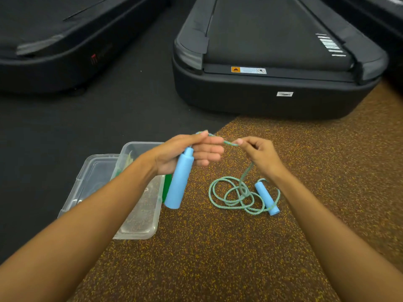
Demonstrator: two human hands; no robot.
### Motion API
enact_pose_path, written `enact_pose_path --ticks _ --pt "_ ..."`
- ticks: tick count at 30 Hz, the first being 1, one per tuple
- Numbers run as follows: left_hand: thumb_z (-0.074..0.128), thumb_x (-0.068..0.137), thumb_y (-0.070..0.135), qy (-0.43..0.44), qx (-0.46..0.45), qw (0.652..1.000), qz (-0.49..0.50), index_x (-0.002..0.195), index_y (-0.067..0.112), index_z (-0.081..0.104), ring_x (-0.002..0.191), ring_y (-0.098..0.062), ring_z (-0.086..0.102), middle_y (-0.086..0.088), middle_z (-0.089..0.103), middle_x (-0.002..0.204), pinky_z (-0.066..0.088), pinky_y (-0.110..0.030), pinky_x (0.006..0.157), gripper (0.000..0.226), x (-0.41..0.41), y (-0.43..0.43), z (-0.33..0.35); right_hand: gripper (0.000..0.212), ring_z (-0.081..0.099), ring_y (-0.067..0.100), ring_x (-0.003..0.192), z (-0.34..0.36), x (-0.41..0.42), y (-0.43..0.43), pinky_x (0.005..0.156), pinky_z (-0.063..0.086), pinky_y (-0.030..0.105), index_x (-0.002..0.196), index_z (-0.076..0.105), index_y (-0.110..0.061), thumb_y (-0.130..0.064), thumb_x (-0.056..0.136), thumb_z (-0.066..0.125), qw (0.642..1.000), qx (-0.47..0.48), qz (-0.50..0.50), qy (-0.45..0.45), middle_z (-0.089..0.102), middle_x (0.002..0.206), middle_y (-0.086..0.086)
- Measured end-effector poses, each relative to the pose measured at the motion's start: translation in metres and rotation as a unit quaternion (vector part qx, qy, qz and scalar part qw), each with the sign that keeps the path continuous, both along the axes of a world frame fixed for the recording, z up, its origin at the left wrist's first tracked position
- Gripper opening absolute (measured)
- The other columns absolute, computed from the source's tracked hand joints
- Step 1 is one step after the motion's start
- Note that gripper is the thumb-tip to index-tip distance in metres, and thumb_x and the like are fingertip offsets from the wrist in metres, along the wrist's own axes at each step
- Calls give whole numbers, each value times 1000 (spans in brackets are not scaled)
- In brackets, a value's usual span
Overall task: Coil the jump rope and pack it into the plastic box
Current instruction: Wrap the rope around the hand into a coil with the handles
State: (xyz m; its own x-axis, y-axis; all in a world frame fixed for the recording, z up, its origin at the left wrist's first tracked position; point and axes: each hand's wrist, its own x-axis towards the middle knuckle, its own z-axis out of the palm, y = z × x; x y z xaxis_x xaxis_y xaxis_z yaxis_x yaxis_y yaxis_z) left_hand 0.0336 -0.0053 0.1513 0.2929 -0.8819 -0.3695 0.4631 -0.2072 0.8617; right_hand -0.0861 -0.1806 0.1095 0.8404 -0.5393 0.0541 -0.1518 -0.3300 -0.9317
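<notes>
My left hand (185,153) grips the top of one light blue jump rope handle (179,182), which hangs down from it above the floor. My right hand (259,155) pinches the teal cord (227,143) a short way from that handle. From my right hand the cord drops to a loose tangle of loops (231,196) on the speckled floor. The second blue handle (267,198) lies on the floor at the tangle's right side. The clear plastic box (141,214) stands open on the floor to the left, partly hidden by my left forearm.
The box's clear lid (87,184) lies beside it on the left. Something green (167,186) shows at the box's right edge. A black treadmill (277,62) stands ahead, another (54,44) at far left. Brown speckled mat (218,258) covers the floor below my hands.
</notes>
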Motion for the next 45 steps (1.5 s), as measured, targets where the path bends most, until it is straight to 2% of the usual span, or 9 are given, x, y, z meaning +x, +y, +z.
enact_pose_path --ticks 9,15,20,24,27,30,34,38,45 --pt "34 98 32 67 -98 989 94 122 7 57 110 -22 64 -9 67 118 53 -29 91 41 7 2 -6 23 32 1 45 -15 6 41 50 24 20 90 70 -12 -26 92 51 997 -16 75 27 35 55 -9" --pt "35 98 32 71 -121 978 156 128 10 53 119 -27 57 -14 60 127 47 -33 98 42 16 4 -14 13 48 10 41 -1 10 64 40 41 20 93 58 -19 -21 96 45 979 49 176 92 49 60 1" --pt "33 99 32 31 -107 979 169 129 16 52 120 -24 56 -12 58 130 44 -33 102 39 21 6 -16 20 63 25 50 21 12 83 49 50 30 79 49 -17 -25 96 42 946 -128 239 177 57 69 6" --pt "32 99 32 3 -60 989 135 128 15 53 119 -21 57 -10 60 129 45 -31 100 39 24 9 -18 25 49 24 70 48 14 86 62 36 31 73 48 -17 -30 94 45 897 -280 275 202 52 75 4" --pt "33 98 32 12 -20 997 75 116 16 64 98 -15 67 -6 69 115 54 -28 85 39 16 10 -18 25 49 24 79 67 15 83 65 35 31 68 47 -23 -33 91 50 888 -319 273 190 49 73 0" --pt "34 97 36 60 -4 998 31 88 16 75 73 -13 69 -4 73 86 58 -29 74 46 4 8 -17 14 50 19 75 82 15 69 66 37 30 77 58 -20 -31 86 57 914 -299 233 146 56 75 1" --pt "36 86 57 83 18 994 -61 112 0 65 111 -29 61 -20 66 116 45 -37 99 70 -4 1 -13 19 43 6 56 89 12 47 56 33 26 77 65 -14 -33 80 65 937 -273 194 95 52 59 -5" --pt "31 76 70 97 27 988 -121 107 -4 67 107 -29 64 -21 68 111 47 -37 97 88 -14 -6 -4 21 48 9 63 87 13 38 61 38 30 74 66 -13 -33 74 72 963 -205 169 56 61 66 5" --pt "24 73 76 121 -26 986 -112 98 -2 71 100 -29 67 -17 73 98 54 -36 88 94 -15 -6 8 19 48 -5 51 71 11 31 55 37 10 68 60 -15 -27 79 69 994 -4 108 1 56 48 -16"
